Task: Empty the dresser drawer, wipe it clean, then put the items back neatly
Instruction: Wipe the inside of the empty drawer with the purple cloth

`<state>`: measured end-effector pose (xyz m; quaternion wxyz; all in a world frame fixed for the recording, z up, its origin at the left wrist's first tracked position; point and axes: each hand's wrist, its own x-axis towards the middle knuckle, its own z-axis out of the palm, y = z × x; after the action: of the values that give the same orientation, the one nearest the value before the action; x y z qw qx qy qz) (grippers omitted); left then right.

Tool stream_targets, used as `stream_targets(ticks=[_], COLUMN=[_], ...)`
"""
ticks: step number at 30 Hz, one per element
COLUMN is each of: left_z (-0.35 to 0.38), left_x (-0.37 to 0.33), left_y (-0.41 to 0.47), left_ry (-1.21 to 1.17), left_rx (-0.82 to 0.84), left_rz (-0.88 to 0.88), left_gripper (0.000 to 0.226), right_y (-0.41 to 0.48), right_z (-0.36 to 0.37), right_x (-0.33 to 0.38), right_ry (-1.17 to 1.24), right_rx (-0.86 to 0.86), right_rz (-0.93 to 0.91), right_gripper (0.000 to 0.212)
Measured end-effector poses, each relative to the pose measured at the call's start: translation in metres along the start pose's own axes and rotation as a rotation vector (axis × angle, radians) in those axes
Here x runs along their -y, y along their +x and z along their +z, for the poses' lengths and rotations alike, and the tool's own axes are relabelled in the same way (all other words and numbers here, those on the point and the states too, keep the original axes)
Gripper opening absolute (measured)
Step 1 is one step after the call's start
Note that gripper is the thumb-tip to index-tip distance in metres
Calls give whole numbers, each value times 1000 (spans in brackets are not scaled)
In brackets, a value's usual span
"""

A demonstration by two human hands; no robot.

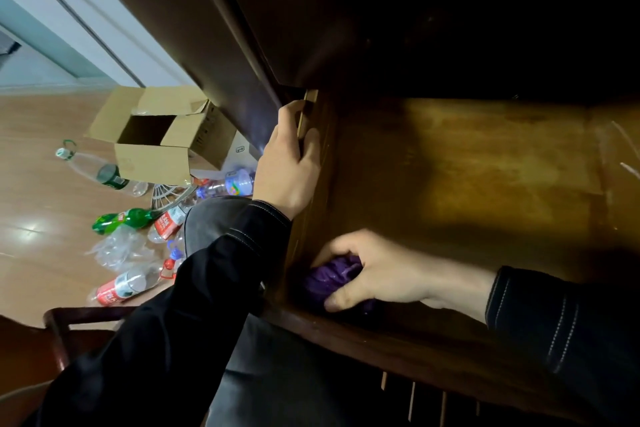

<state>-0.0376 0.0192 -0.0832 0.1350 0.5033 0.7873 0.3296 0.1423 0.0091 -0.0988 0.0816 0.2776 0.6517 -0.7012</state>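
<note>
So the drawer [467, 166] is pulled out, plain wood with a yellowish-brown bottom that's bare as far as I can see (the back part sits in shadow under the dresser, can't make out much there). The purple cloth [332, 279] is scrunched into a ball, sitting on the drawer floor right in the near left corner, against the side wall. The right hand [377, 274] grips it from above, and the left hand [291, 163] holds the drawer's left wall.

The drawer [467, 166] floor lies open to the right; the dresser top [194, 10] overhangs its dark rear, apparently leaving low clearance.
</note>
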Motion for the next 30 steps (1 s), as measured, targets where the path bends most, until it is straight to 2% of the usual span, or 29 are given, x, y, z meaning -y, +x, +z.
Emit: stream_targets(ticks=[4, 8, 12, 17, 22, 26, 30], left_z=[-1, -1, -2, -2, -2, -2, -2], left_x=[-1, -2, -5, -8, -9, -7, -7], left_y=[1, 0, 0, -2, -2, -2, -3], left_ry=[10, 13, 17, 39, 34, 29, 23], left_rx=[-4, 0, -9, -7, -10, -22, -18], left_rz=[0, 4, -11, -11, -25, -3, -14], left_gripper=[37, 37, 38, 37, 37, 37, 37], right_y=[-2, -10, -6, -10, -10, -16, -14], right_z=[3, -3, 2, 4, 7, 5, 9], right_x=[-1, 0, -3, 5, 1, 9, 4], right_ry=[-185, 18, -131, -48, -455, -385, -553], right_rx=[-18, 53, -12, 0, -7, -17, 0], right_rz=[37, -121, -99, -278, -153, -320, -224], right_gripper=[46, 34, 38, 35, 50, 43, 50])
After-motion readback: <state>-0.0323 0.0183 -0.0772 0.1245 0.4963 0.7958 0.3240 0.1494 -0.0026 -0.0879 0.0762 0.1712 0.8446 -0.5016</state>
